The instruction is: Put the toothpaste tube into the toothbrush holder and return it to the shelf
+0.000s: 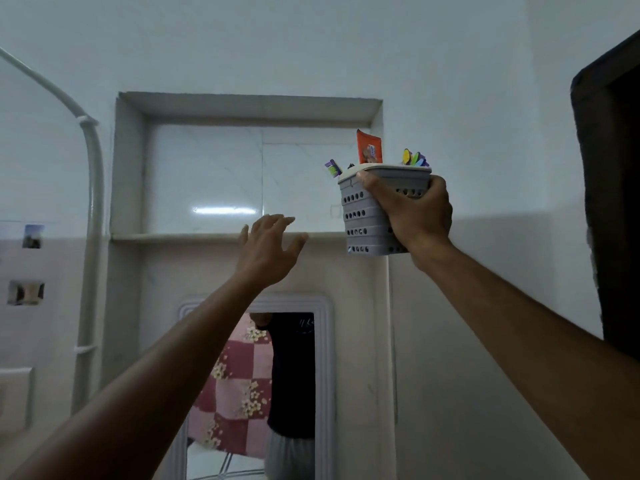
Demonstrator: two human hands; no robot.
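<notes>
The right hand (414, 216) is gripping the toothbrush holder (370, 220), fingers wrapped round its far side and thumb pressing just under the white rim, and is holding it up in the air at the right edge of the wall niche. The holder is sitting upright in that grasp, its base hanging a little below the level of the shelf (194, 236) and just right of it, not resting on anything. The toothpaste tube (369, 147) is already standing inside the holder, its orange end sticking up above the rim, with toothbrushes (415, 159) poking out beside it. The left hand (268, 249) is reaching up empty, fingers spread and slack, hovering in front of the shelf's front edge; whether it is touching the edge cannot be told.

So the first part of the task is looking done, and the step in hand is placing the holder back in the niche. To do this well, the person is going to need to lift the holder until its base clears the shelf lip, then carry it leftward and inward over the ledge, keeping it level so the tall tube is not tipping out. Setting the base flat and well back from the edge before loosening the fingers would be safest. The free hand could be steadying the holder's side.
</notes>
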